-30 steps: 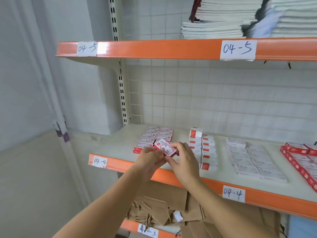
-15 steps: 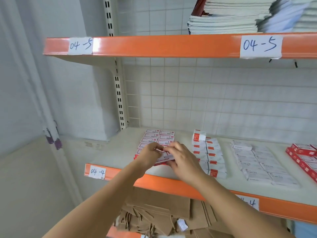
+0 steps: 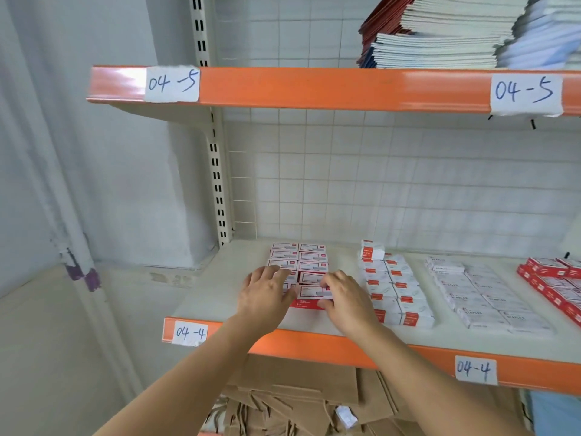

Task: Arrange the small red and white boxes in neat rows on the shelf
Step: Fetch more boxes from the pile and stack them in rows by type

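Head: left hand (image 3: 265,292), right hand (image 3: 342,298) flank front box (image 3: 311,294).

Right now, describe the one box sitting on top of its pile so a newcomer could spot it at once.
Find the orange-edged shelf labelled 04-4. Right of the hands lies a two-column block of white boxes with red ends. At its far left corner sits the raised box: it alone rests on top of the others, while its neighbours lie in one flat layer.
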